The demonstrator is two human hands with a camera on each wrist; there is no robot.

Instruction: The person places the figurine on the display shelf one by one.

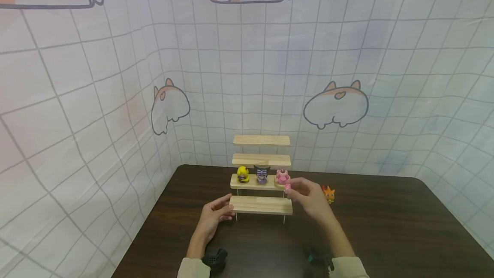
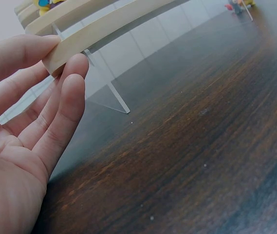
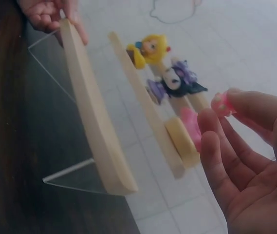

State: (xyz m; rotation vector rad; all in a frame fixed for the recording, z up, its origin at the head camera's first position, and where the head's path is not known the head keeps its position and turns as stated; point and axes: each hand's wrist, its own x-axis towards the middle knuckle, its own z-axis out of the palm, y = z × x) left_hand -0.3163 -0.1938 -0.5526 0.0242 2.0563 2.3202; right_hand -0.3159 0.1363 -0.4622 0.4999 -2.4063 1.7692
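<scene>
A four-step wooden display stand with clear side supports stands on the table. My left hand (image 1: 210,219) grips the left end of its lowest shelf (image 1: 262,204), thumb on top and fingertips at the edge. Between right thumb and forefinger, my right hand (image 1: 311,199) pinches a small pink piece (image 3: 221,104) with pale spots. This piece is just in front of a pink figurine (image 1: 283,176) on a round yellowish base (image 3: 179,141). That figurine shares the second shelf with a yellow-haired figurine (image 1: 242,174) and a purple-and-black one (image 1: 262,175).
An orange figurine (image 1: 329,194) with pointed ears stands on the dark wooden table (image 1: 386,222), to the right behind my right hand. The two upper shelves (image 1: 261,140) carry nothing. A white grid-patterned cloth (image 1: 247,89) hangs behind and at both sides.
</scene>
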